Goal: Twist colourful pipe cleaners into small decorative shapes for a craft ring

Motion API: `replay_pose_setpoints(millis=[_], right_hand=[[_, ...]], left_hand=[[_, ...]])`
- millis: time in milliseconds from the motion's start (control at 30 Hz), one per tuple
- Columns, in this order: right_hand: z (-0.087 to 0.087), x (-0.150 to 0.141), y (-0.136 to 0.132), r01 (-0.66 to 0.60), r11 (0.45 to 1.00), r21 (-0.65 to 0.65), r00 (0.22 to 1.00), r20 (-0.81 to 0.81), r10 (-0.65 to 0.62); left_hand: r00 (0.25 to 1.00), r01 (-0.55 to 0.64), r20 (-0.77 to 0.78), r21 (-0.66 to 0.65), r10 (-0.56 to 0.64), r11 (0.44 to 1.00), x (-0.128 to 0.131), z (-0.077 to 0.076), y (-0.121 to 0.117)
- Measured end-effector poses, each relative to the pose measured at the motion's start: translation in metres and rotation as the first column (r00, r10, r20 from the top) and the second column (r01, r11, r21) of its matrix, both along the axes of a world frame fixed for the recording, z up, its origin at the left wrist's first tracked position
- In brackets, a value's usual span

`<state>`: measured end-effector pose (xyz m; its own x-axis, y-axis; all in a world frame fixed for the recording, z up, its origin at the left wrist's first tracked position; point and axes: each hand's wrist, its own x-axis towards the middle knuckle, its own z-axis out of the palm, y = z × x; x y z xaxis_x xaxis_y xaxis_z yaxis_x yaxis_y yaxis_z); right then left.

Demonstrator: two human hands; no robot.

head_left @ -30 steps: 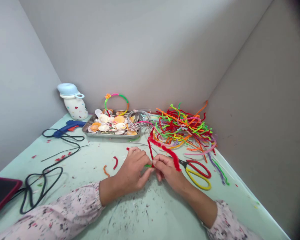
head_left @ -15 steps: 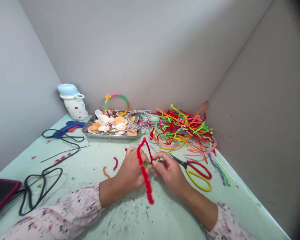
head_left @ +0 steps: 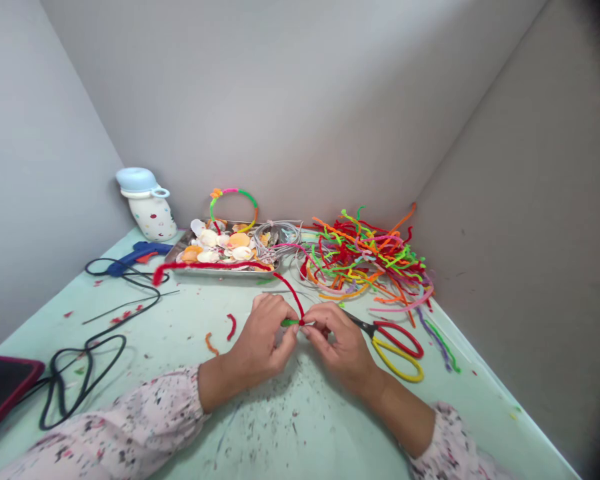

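Note:
My left hand (head_left: 260,337) is closed in a pinch on a short green pipe cleaner piece (head_left: 289,323). Right beside it, the fingertips of my right hand (head_left: 344,347) pinch a red pipe cleaner (head_left: 291,288) where it meets the green end in a small red wrap. From that wrap the red length rises and bends away to the left, its free end hanging in the air in front of the shell tray. Whether a wire runs inside the pieces, my fingers hide. Scissors (head_left: 397,349) with red and yellow handles lie just right of my right hand.
A metal tray (head_left: 220,272) of shells bears a multicoloured ring (head_left: 256,203). Behind my hands are a wire coil (head_left: 280,248) and a pipe cleaner heap (head_left: 365,257). Leftward are a blue glue gun (head_left: 130,259), its black cord (head_left: 87,350), a bottle (head_left: 153,217) and a phone (head_left: 3,390).
The red pipe cleaner's free length has swung from hanging down before my hands to stretching up and leftward. My hands stay nearly in place, and the red wrap by the green piece now shows.

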<state>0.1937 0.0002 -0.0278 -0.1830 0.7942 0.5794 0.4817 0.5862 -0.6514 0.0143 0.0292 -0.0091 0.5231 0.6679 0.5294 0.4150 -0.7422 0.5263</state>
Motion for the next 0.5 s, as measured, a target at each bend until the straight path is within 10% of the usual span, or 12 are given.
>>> replay_pose_setpoints(millis=[500], right_hand=[[0.0033, 0.0019, 0.0004, 0.040, 0.999, -0.015, 0.994, 0.105, -0.038]], left_hand=[[0.999, 0.038, -0.038, 0.048, -0.036, 0.998, 0.0000, -0.0031, 0.0011]])
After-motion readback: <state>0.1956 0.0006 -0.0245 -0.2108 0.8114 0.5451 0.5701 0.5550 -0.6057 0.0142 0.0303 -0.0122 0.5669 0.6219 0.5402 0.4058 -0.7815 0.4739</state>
